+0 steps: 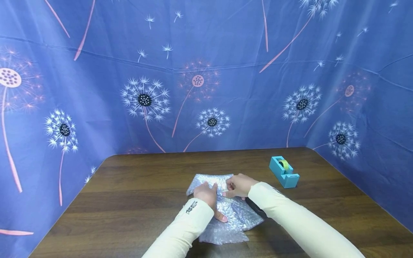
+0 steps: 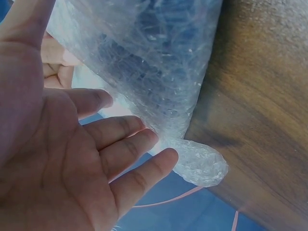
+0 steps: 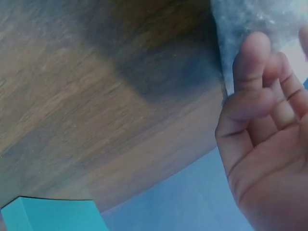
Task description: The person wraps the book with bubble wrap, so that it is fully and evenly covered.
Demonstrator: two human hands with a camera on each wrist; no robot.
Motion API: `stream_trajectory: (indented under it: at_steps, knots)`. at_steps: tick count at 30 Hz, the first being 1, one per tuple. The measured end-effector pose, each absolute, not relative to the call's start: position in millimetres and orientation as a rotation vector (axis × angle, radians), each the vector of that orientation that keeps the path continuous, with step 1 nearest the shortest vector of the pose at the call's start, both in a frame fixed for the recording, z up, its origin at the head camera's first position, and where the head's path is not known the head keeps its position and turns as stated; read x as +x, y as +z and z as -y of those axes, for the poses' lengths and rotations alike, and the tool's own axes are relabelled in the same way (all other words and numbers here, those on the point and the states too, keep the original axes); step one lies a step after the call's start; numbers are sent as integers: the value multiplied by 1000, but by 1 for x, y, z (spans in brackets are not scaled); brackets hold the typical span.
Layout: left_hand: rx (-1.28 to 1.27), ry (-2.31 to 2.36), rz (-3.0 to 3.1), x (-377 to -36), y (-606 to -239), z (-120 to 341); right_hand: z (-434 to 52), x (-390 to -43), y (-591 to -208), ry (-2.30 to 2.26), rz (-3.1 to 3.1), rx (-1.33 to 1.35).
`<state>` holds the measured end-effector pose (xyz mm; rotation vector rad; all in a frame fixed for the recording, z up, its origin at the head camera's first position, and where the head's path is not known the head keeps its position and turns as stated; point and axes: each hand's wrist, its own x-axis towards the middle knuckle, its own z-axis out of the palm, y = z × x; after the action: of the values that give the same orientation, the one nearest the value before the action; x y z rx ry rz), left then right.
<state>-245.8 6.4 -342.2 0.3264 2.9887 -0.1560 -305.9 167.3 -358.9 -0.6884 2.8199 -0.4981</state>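
Two hands are being pressed on bubble wrap (image 1: 222,211) mid-tabletop (image 1: 129,200): left hand (image 1: 206,195) flat w/ fingers straight, right hand (image 1: 238,185) pinching its far edge. Tape dispenser (image 1: 284,172) far right.

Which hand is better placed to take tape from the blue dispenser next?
Probably the right hand: the tape dispenser stands on its side of the bubble wrap, while the left hand presses the wrap.
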Motion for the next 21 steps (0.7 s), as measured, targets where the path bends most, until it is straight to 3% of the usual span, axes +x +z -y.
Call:
stream_trajectory:
  at_steps: [10, 21]
  knots:
    - [330, -137, -2980, -246, -342, -5, -161, -307, -360, -505, -2845, -524]
    - [382, -95, -2975, -248, -342, 0, -164, -300, -363, -460, -2875, -680]
